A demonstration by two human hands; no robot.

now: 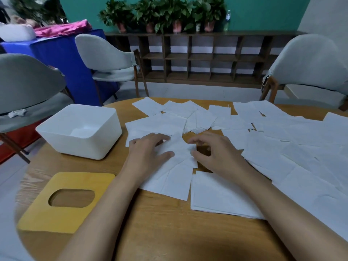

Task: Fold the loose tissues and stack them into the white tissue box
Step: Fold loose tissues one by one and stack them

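Note:
Several loose white tissues (293, 140) lie spread over the round wooden table (160, 223), mostly in the middle and to the right. One tissue (178, 166) lies right in front of me. My left hand (148, 153) rests flat on its left part with fingers spread. My right hand (212, 153) hovers at its right edge, fingers and thumb curled toward each other; whether they pinch the edge is unclear. The white tissue box (79, 130) stands open at the left, with a little white tissue at its bottom.
A yellow lid (66, 202) with an oval slot lies on the table at the near left. Grey chairs (105, 57) stand around the table. A dark wooden shelf (207, 59) with potted plants runs along the green wall behind.

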